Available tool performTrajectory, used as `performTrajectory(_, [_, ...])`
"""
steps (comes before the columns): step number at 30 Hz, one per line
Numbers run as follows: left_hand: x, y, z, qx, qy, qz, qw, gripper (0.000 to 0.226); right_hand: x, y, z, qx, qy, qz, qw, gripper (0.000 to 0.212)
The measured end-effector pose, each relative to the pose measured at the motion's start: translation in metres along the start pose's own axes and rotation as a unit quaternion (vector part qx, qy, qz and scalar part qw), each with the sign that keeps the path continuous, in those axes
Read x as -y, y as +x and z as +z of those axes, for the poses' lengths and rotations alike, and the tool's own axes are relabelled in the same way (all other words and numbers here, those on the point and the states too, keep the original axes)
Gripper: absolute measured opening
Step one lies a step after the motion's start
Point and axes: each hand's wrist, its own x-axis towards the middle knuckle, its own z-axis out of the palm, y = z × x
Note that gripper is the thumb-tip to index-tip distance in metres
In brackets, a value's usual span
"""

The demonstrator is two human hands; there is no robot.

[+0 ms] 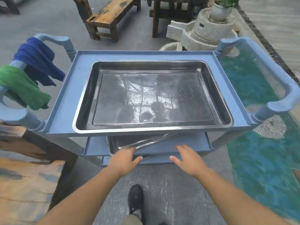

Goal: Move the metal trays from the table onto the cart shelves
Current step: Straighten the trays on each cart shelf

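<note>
Grey floor lies under the cart (65,101); one tray (152,96) fills its top shelf; another tray (139,143) sits askew at the middle shelf's front edge; my left hand (123,161) touches its rim, fingers loose; my right hand (188,159) hovers open, empty; a careless push could jam it crooked.

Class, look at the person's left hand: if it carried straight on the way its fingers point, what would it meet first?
Most likely the near rim of the lower metal tray on the middle shelf; the left hand is already at it, though contact is unclear.
</note>
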Motion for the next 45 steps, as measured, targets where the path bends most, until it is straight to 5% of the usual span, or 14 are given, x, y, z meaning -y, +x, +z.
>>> performTrajectory(8, [0.050,0.129,0.093,-0.064,0.029,0.041,0.997,0.069,-0.041,0.133,0.088,-0.074,-0.012,-0.031,0.997,0.079])
performTrajectory(12, [0.069,0.184,0.143,-0.111,0.018,0.058,0.992,0.097,-0.076,0.196,0.124,-0.161,-0.103,-0.089,0.977,0.100])
performTrajectory(18, [0.077,0.220,0.190,-0.174,0.115,0.070,0.975,0.121,-0.108,0.243,0.148,-0.198,-0.197,-0.105,0.954,0.092])
performTrajectory(26, [0.080,0.231,0.206,-0.283,0.163,0.046,0.944,0.107,-0.113,0.256,0.155,-0.222,-0.178,-0.114,0.952,0.101])
performTrajectory(33, [0.090,0.239,0.205,-0.309,0.174,0.068,0.933,0.096,-0.110,0.256,0.161,-0.246,-0.155,-0.073,0.954,0.083])
performTrajectory(45, [0.115,0.265,0.177,-0.299,0.178,0.101,0.932,0.093,-0.091,0.256,0.182,-0.331,-0.180,-0.023,0.926,0.086])
